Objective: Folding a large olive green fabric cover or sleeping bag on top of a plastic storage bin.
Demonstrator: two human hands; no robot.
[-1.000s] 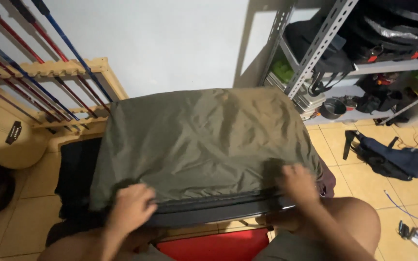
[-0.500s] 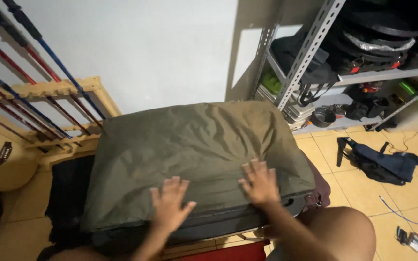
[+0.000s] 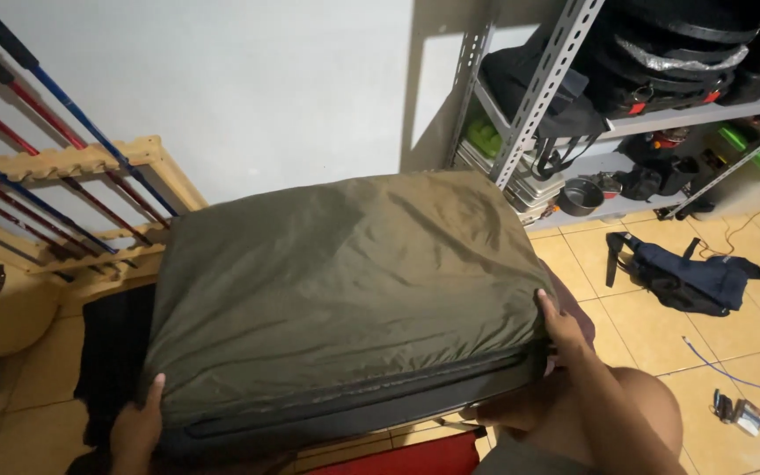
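A big olive-green padded bag (image 3: 336, 290) with a dark zippered side lies flat in front of me, filling the middle of the head view. My left hand (image 3: 136, 428) grips its near left corner, thumb up along the edge. My right hand (image 3: 559, 324) clasps its near right corner, fingers wrapped onto the green top. My bare knee (image 3: 626, 413) shows under the right forearm. Something red (image 3: 398, 459) lies below the bag's near edge.
A wooden rack (image 3: 81, 163) with several red and blue poles leans at the left wall, a guitar body (image 3: 2, 308) below it. A metal shelf (image 3: 556, 79) with bags and pots stands at right. A navy bag (image 3: 692, 277) and a cable lie on the tiled floor.
Both hands slid off the bag's top, where they lay flat, out to its near left and right corners. The view tilted up slightly.
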